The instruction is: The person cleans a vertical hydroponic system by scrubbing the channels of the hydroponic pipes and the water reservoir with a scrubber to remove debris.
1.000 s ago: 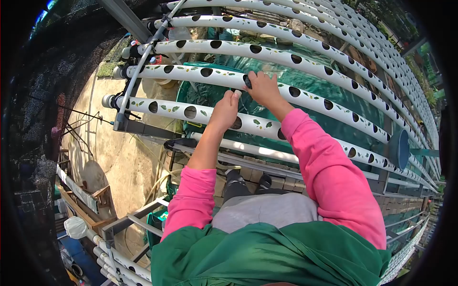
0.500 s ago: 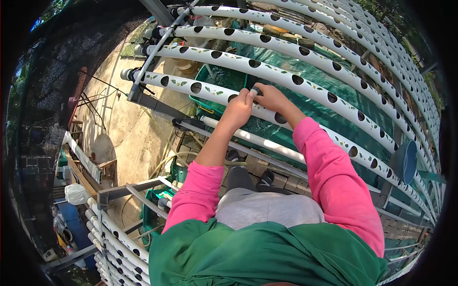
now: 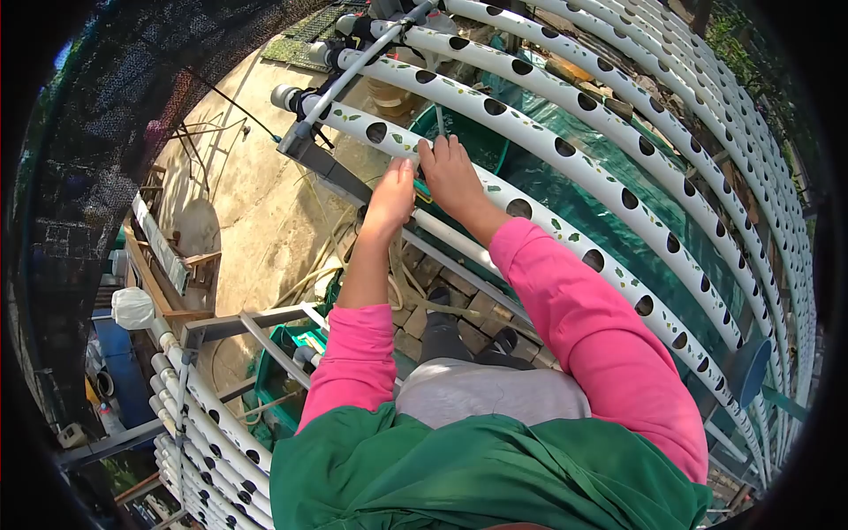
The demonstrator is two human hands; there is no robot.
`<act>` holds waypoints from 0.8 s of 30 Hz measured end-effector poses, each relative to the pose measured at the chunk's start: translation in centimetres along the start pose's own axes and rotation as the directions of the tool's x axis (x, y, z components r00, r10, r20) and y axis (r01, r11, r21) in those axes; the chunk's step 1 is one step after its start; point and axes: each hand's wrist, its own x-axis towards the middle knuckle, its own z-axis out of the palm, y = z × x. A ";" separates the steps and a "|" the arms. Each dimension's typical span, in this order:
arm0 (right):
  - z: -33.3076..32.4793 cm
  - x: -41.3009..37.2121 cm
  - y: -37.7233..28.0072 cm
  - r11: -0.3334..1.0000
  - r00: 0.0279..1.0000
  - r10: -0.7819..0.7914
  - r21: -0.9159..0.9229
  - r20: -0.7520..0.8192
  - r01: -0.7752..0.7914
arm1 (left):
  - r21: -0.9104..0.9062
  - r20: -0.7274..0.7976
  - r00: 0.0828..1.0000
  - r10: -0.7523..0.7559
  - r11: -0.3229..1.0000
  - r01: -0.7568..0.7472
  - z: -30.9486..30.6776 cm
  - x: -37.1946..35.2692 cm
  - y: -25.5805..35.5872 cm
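Note:
A long white pipe point(image 3: 556, 233) with round dark holes and printed leaves runs under both my hands. My right hand point(image 3: 453, 179) lies over this pipe near its left end, knuckles up. Its fingertips bend down out of sight, and whether they hold anything is hidden. Just left of it, my left hand point(image 3: 389, 199) is closed, thumb and fingers pressed together at the pipe's near side. What it may pinch cannot be made out. One open hole point(image 3: 376, 132) shows just beyond my left hand, another point(image 3: 519, 208) to the right of my right hand.
More holed white pipes point(image 3: 530, 132) run parallel behind. A green tub point(image 3: 502, 157) sits below them, beside green sheeting point(image 3: 609, 168). A grey metal frame point(image 3: 327, 163) supports the pipe ends. A blue basin point(image 3: 749, 371) is at right; stacked pipes point(image 3: 221, 415) stand lower left.
My hands, earlier together above the pipe around a small dark object, are now lower and slightly apart. The right hand has turned over onto the pipe; the dark object is hidden. The view has shifted.

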 end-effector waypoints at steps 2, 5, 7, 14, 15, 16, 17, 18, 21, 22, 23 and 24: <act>1.6 2.5 -1.3 0.998 0.998 -0.052 -0.038 -0.024 0.051 | -0.072 0.009 0.996 -0.094 0.993 0.094 -2.1 0.4 -0.2; 4.3 5.6 -2.2 0.983 0.991 -0.130 -0.136 -0.018 0.126 | -0.083 -0.012 0.999 -0.051 0.995 0.050 -4.0 2.1 -2.0; 5.2 7.6 -2.3 0.997 0.983 -0.049 0.075 0.176 0.037 | -0.074 -0.009 0.996 -0.084 0.994 0.083 -5.3 3.3 -2.5; 1.3 7.6 1.1 0.843 0.754 0.253 0.245 0.606 -0.480 | -0.152 0.032 0.993 -0.110 0.982 0.114 -8.8 5.3 -4.6; 1.4 8.1 2.3 0.693 0.583 0.282 0.259 0.762 -0.673 | -0.160 0.030 0.993 -0.111 0.980 0.115 -9.2 5.6 -4.7; 2.8 8.3 3.3 0.678 0.592 0.307 0.265 0.745 -0.685 | -0.179 0.052 0.994 -0.100 0.978 0.108 -9.6 5.9 -4.7; 4.9 8.4 4.3 0.662 0.600 0.334 0.272 0.727 -0.699 | -0.196 0.077 0.993 -0.087 0.975 0.101 -9.8 6.1 -4.8; 7.0 9.3 5.5 0.544 0.448 0.283 0.243 0.848 -0.803 | -0.215 0.089 0.993 -0.079 0.972 0.096 -9.9 6.6 -5.1; 8.5 13.3 4.0 0.279 0.233 0.136 0.189 0.963 -0.942 | -0.262 0.116 0.990 -0.078 0.959 0.106 -10.2 7.0 -4.8; 9.5 14.6 3.1 0.226 0.287 0.099 0.259 0.953 -0.939 | -0.305 0.130 0.989 -0.074 0.946 0.111 -10.2 7.2 -5.0; 10.5 16.1 2.3 0.228 0.289 0.098 0.262 0.952 -0.938 | -0.305 0.128 0.989 -0.072 0.946 0.108 -10.3 7.3 -5.1; 11.6 17.5 1.4 0.175 0.308 0.087 0.290 0.947 -0.941 | -0.324 0.130 0.990 -0.061 0.941 0.101 -10.3 7.3 -5.2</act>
